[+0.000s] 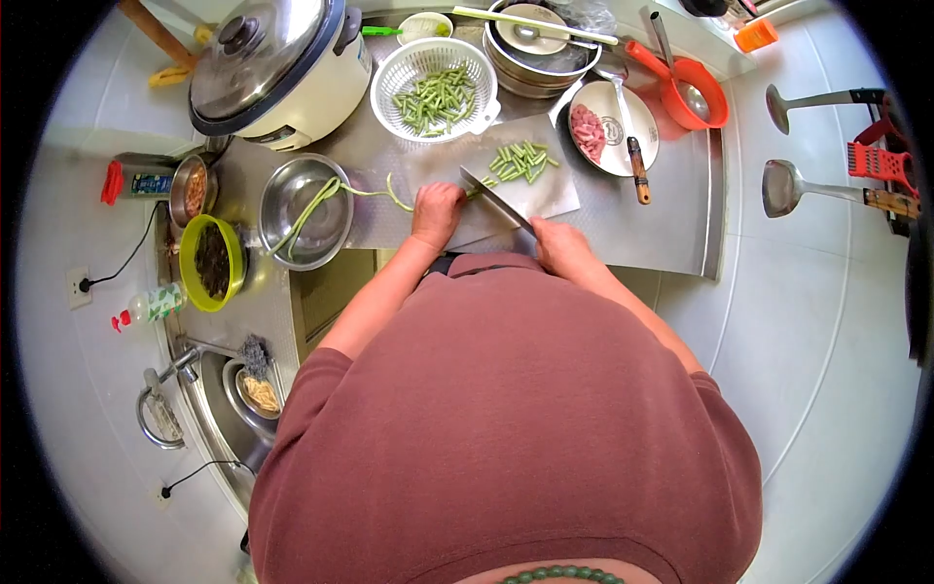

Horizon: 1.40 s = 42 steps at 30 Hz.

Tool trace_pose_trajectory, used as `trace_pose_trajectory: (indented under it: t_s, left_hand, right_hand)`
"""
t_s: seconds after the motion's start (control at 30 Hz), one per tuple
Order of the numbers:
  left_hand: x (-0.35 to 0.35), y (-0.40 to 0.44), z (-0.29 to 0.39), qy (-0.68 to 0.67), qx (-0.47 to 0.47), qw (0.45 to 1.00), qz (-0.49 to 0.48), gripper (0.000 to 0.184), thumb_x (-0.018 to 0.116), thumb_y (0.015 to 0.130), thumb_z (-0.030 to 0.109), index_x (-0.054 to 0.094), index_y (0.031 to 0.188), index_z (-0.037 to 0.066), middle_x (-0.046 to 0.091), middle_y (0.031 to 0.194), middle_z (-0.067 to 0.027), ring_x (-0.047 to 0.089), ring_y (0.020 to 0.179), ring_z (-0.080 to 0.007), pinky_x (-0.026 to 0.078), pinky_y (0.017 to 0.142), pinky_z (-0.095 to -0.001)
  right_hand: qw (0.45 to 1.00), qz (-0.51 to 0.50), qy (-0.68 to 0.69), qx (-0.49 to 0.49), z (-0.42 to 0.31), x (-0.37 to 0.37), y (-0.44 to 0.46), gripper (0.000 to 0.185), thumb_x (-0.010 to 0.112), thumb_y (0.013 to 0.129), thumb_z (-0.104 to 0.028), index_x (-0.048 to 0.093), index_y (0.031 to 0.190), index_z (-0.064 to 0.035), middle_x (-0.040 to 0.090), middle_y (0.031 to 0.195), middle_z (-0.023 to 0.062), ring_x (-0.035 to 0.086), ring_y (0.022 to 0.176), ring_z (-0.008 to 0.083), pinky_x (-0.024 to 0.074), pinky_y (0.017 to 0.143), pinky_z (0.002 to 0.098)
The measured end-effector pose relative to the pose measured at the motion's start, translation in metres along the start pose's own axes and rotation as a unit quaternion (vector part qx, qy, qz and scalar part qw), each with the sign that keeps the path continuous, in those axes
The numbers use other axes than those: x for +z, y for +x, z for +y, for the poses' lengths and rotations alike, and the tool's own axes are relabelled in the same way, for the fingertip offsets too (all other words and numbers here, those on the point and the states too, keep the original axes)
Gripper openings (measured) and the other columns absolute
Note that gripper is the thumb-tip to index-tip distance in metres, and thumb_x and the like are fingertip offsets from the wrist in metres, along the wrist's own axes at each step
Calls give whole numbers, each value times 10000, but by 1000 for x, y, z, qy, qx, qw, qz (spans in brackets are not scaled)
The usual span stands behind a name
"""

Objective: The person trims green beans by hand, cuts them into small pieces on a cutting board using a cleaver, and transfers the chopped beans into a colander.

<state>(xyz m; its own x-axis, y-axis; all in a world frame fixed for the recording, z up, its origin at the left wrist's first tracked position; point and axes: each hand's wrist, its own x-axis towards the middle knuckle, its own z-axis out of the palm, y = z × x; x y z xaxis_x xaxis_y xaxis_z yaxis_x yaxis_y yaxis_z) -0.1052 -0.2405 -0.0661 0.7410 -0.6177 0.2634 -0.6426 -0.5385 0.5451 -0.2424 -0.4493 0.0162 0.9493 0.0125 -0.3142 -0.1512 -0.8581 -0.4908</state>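
Observation:
My left hand [439, 209] is closed on long green beans [375, 194], whose tails trail left over a steel bowl [334, 226]. In my right hand [559, 241] is the handle of a knife [498, 202]; its blade is at the beans' cut end, just right of my left fingers. Under both lies a pale cutting board [559, 198], with short cut bean pieces [525, 161] on it beyond the blade. A white colander [384, 92] holding more cut beans stands behind the board.
A large cooker [302, 102] stands back left, stacked pots [530, 83] at the back. Right of the board are a plate of diced meat [587, 133] and a red strainer [715, 92]. A yellow-green bowl [237, 255] and the sink [219, 394] are left.

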Motion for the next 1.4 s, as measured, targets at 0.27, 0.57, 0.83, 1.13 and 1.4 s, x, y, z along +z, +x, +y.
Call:
trace_pose_trajectory:
  t_s: [0.27, 0.57, 0.83, 1.13, 1.4]
  left_hand:
    - [-1, 1, -1, -12, 3, 1000, -5, 31, 597, 772, 91, 606, 790, 68, 615, 802, -104, 577, 816, -317, 423, 736, -409]
    - [-1, 1, 1, -17, -9, 1000, -8, 14, 600, 761, 81, 608, 766, 91, 619, 781, -80, 585, 800, -299, 428, 737, -397]
    - [0, 1, 3, 1, -11, 1000, -16, 12, 617, 752, 92, 609, 762, 92, 626, 788, -72, 590, 797, -294, 430, 736, -394]
    - [16, 21, 20, -2, 3, 999, -37, 16, 620, 748, 111, 607, 748, 120, 603, 754, -55, 584, 801, -275, 420, 729, -388]
    - [6, 24, 22, -9, 35, 999, -23, 182, 692, 684, 95, 594, 837, 103, 602, 899, -57, 565, 889, -286, 428, 773, -399]
  right_hand:
    - [999, 21, 34, -9, 5, 5, 3, 156, 439, 846, -56, 519, 978, -31, 630, 829, 224, 613, 802, 435, 489, 678, 527]
    - [996, 23, 80, 8, 13, -3, 7, 191, 479, 832, -93, 550, 1004, -49, 640, 834, 239, 613, 807, 448, 488, 706, 531]
    - [995, 73, 61, 14, 34, -9, 10, 219, 513, 818, -102, 584, 1022, -63, 643, 818, 243, 625, 789, 437, 504, 701, 523]
    - [993, 87, 74, 5, 40, -10, 11, 201, 518, 814, -97, 585, 997, -46, 643, 817, 245, 623, 786, 438, 501, 704, 523]
    - [993, 88, 78, 3, 37, -10, 9, 202, 508, 810, -79, 563, 1000, -37, 641, 828, 243, 620, 803, 437, 496, 713, 523]
